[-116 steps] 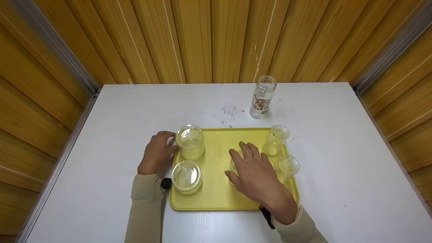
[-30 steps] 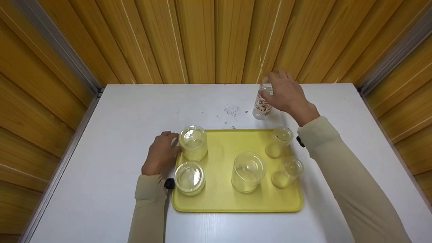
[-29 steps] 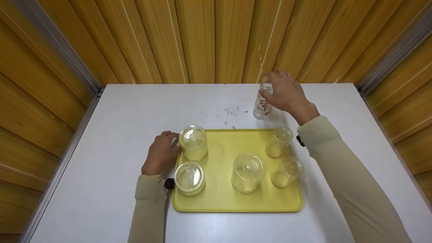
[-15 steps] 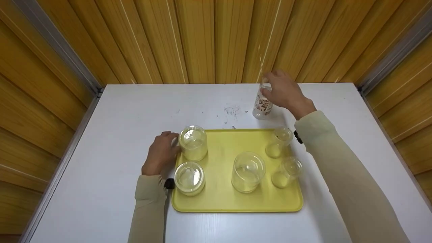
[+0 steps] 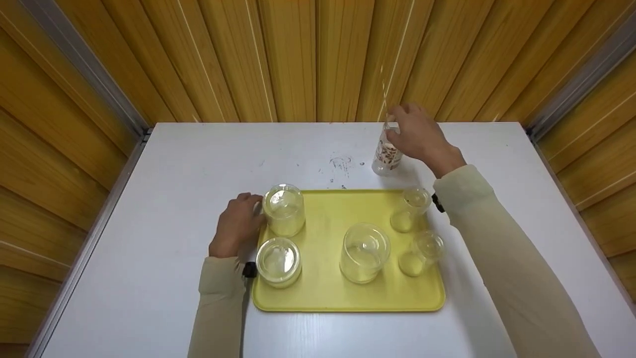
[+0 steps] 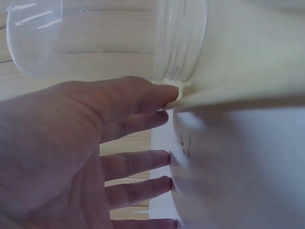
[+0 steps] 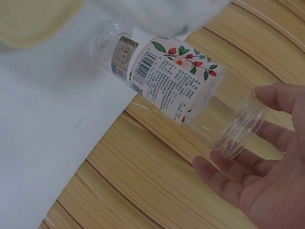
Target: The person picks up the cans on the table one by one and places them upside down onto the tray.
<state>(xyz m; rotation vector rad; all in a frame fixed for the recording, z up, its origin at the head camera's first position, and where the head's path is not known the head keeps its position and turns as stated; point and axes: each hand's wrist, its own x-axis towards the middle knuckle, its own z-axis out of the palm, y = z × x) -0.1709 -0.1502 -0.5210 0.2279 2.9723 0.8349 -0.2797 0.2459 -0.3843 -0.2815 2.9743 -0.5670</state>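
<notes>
At the back of the table, a clear bottle stands upright. My right hand holds it by the neck, thumb on one side and fingers on the other. The right wrist view shows its printed flower label and threaded open mouth. My left hand is at the left edge of a yellow tray. Its thumb touches the tray's rim, and the straight fingers reach down to the table. Right beside it, a clear jar stands upside down on the tray, threaded mouth down.
Also on the tray are a low clear jar at front left, a wider clear jar right of the middle, and two narrower clear jars along the right side. Wood-patterned panels border the white table.
My right hand has left the wider jar on the tray and gone to the bottle at the back, shifting slightly on its neck lately. The left hand stays at the tray's edge.
</notes>
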